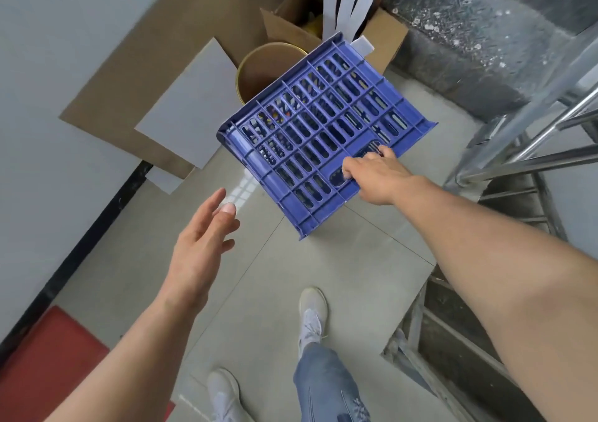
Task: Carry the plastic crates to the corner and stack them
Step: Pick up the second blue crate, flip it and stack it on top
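A blue slotted plastic crate (317,130) hangs tilted above the tiled floor, one slotted side facing me. My right hand (375,176) grips it through the handle slot near its lower edge, fingers curled into the opening. My left hand (204,237) is held out below and left of the crate, fingers straight and spread, touching nothing. No other crate is in view.
Behind the crate stand a round brown drum (259,72) and an open cardboard box (310,17) with white strips. Flat cardboard and grey sheets (181,111) lean on the left wall. Steel railings (534,150) and stairs drop off at the right. A red surface (48,360) lies at bottom left.
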Tool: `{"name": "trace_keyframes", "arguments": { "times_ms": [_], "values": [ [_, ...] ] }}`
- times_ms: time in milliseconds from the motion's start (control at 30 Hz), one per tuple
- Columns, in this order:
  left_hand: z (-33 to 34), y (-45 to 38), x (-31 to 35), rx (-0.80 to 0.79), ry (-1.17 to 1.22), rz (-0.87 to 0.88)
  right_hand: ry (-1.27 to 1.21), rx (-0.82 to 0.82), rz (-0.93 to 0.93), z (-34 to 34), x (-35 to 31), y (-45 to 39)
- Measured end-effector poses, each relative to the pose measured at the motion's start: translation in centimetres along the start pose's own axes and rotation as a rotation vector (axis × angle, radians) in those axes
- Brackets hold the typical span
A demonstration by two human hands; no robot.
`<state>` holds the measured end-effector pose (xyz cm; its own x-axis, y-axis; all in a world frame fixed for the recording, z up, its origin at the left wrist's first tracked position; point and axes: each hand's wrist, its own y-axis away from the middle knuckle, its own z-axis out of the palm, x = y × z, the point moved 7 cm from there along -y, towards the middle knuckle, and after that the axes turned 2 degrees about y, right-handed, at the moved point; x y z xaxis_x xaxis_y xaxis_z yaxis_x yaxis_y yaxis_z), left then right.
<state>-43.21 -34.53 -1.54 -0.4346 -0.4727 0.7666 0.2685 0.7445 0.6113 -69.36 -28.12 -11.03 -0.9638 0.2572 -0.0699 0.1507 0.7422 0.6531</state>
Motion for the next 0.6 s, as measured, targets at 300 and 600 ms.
{"name": "trace_keyframes", "arguments": {
  "times_ms": [300, 600],
  "values": [
    [-2.9, 0.3, -2.2, 0.034, 0.07, -0.022, 0.078, -0.088, -0.096, 1.1, -3.8, -0.2],
    [-10.7, 1.6, -4.9, 0.107, 0.142, -0.023, -0.136, -0.136, -0.079, 3.9, -15.2, 0.8]
  ]
}}
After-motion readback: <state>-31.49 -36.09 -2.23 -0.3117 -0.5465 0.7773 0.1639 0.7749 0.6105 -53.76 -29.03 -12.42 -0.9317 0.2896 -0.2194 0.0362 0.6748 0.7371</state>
